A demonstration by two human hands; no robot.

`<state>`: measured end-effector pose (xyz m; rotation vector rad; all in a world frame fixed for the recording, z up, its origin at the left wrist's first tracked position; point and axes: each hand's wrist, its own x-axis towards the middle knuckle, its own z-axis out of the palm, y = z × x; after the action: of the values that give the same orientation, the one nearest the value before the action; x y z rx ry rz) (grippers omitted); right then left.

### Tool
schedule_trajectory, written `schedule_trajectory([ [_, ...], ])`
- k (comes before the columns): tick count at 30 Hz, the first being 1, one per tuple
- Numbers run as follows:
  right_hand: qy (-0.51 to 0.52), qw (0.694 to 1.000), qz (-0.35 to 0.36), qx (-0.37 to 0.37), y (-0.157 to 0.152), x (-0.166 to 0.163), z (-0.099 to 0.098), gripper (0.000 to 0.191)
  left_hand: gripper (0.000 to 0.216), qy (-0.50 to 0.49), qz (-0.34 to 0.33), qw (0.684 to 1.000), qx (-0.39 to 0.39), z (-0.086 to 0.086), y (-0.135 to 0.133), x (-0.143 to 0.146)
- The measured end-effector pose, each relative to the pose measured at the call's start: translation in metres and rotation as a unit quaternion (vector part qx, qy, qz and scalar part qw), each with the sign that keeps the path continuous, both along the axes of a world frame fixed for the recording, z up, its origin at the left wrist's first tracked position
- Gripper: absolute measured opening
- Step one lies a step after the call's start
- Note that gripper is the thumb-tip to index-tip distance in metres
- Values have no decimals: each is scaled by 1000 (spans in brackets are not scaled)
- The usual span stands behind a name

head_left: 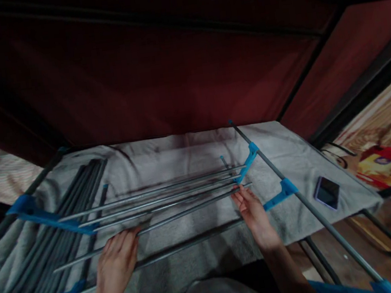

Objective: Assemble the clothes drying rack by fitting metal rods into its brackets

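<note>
My left hand (118,255) is closed over a loose grey metal rod (186,211) toward its left part. Near that rod's right end, my right hand (250,211) pinches it between thumb and fingers. Beyond it, several parallel rods (165,187) run from a blue plastic bracket (72,225) on the left to a blue bracket (246,164) on the right. A thicker crossbar (194,245) passes under my hands, toward the nearer right bracket (279,194). These brackets clip onto a long right-hand pole (315,212), forming a rack frame.
Many loose grey tubes (59,236) lie in a bundle at the left. A grey cloth (300,152) covers the surface, with a phone (327,192) on its right side. A dark red panel (178,72) rises behind. A red and yellow package (389,166) is at far right.
</note>
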<state>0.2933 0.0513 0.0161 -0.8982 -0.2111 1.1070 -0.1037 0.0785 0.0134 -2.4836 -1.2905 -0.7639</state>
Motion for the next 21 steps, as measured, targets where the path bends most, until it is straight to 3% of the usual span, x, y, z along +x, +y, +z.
schedule_trajectory([
  [10, -9, 999, 2, 52, 30, 2, 53, 20, 25, -36, -3, 998, 54, 19, -8, 1],
  [21, 15, 997, 1, 77, 59, 8, 70, 20, 24, -38, -16, 996, 79, 35, 3, 10],
])
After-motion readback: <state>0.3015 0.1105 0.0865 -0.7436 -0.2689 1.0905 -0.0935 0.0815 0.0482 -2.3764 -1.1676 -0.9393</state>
